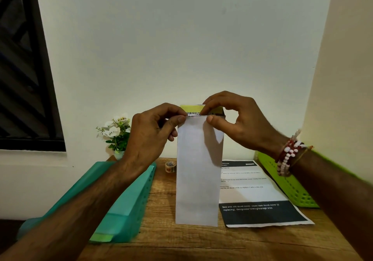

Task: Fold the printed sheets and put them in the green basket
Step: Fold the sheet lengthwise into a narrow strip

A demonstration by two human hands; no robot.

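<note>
I hold a printed sheet upright above the wooden table, folded lengthwise into a narrow strip with its white back toward me. A yellow-green printed band shows at its top edge. My left hand pinches the top left corner. My right hand pinches the top right, with beaded bracelets on its wrist. A second printed sheet lies flat on the table to the right. The green basket stands at the right edge, partly hidden by my right forearm.
A teal plastic folder lies on the left of the table under my left forearm. A small tape roll and a pot of white flowers sit at the back. A dark window is on the left wall.
</note>
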